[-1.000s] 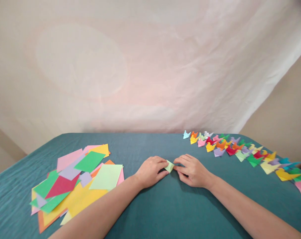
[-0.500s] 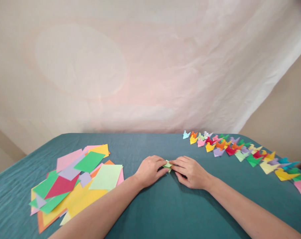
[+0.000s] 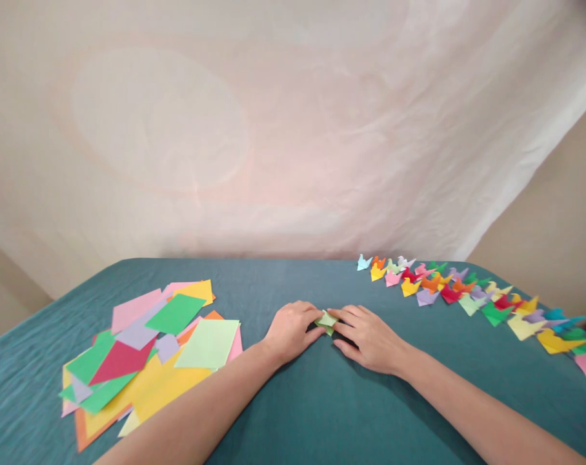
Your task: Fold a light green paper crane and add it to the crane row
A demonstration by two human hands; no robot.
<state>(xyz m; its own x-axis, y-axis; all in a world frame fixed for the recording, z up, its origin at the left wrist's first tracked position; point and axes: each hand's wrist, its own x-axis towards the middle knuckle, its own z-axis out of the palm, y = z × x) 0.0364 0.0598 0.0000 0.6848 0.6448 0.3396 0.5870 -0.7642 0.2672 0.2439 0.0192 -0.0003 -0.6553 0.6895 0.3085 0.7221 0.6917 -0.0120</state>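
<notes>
A small piece of light green origami paper [image 3: 326, 320], folded with pointed corners, lies on the table between my hands. My left hand [image 3: 292, 330] has the paper's left side between its thumb and fingertips. From the other side, my right hand [image 3: 370, 339] rests its index and middle fingertips on the paper's right edge. The fingers of that hand are stretched out, and its thumb sits lower, apart from the paper. Fingertips cover the paper's side corners.
Left of my arms spreads a loose pile of coloured paper sheets [image 3: 162, 387]. Rows of small folded paper birds [image 3: 450, 293] run along the right side of the teal-covered table [image 3: 293, 413]. Behind the far edge hangs a pale cloth [image 3: 293, 129].
My right fingers have spread a little and the thumb has moved lower. More of the green paper's upper face shows. My left hand keeps its hold, nearly unmoved.
</notes>
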